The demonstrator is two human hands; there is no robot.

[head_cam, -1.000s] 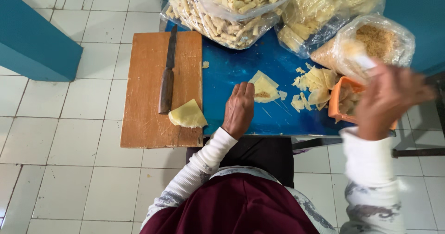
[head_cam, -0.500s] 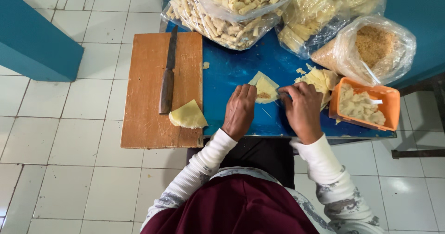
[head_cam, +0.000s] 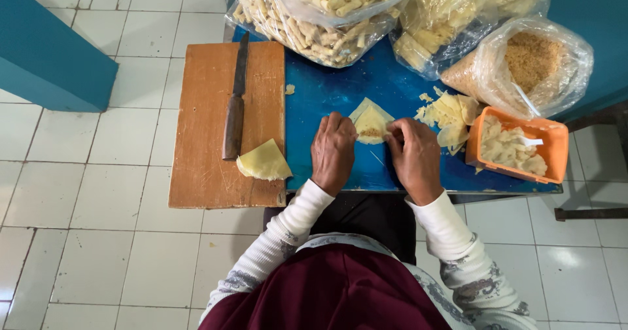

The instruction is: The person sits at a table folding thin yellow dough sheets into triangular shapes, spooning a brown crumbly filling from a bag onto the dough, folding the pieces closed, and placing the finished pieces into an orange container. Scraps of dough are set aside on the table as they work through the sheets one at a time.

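Pinching from both sides: left hand and right hand each have fingertips closed on the edges of a pale yellow triangular wrapper, which lies flat on the blue table between them. Wrapper apex points away from the person, toward the bags; its base lies between the fingertips. A small brownish patch of filling shows at its centre.

Just right of the right hand: a loose pile of wrapper pieces, touching the orange tray, which holds pale filling and a white spoon.

Far edge of table: clear bag of rolled sticks, a second bag of yellow strips, and a bag of brown crumbs.

Left of the left hand: wooden cutting board overhanging the table's left edge. On it, a knife, long axis running away from the person with the blade at the far end, and a folded yellow wrapper just beside the handle. Nothing lies between the hands and the wrapper.
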